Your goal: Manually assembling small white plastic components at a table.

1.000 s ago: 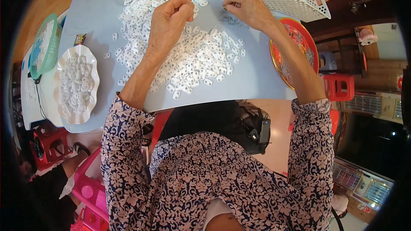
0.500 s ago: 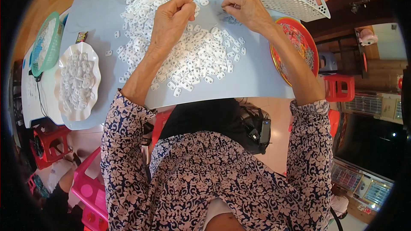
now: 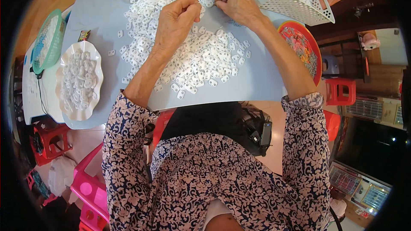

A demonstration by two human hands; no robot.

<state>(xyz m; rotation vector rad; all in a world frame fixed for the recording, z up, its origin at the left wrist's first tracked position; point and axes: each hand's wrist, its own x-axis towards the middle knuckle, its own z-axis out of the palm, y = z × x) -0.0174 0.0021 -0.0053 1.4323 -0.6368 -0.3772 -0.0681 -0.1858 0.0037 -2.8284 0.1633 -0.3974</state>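
Over the far part of the table, my left hand [image 3: 178, 17] is closed, fingers curled and thumb pressed in. What it holds is hidden. My right hand [image 3: 237, 5] hangs to its right, thumb and fingertips pinched on something too small to make out. Small white oval plastic pieces [image 3: 195, 62], each with two holes, lie in a broad heap beneath and around my left hand. A few white pieces [image 3: 206, 1] show between the two hands. Partly behind my right hand, a little bunch of thin dark strands [image 3: 233, 22] lies on the table.
On the left stand a scalloped white dish [image 3: 98, 77] of white pieces and a green basket [image 3: 58, 42]. A perforated white basket [image 3: 295, 6] is at the far right, above a red round tray [image 3: 317, 55] of colourful bits. Red stools [image 3: 341, 92] stand beyond the table.
My right hand has moved left, closer to my left hand. My left hand has shifted slightly right and stays closed. The whole view has shifted a little.
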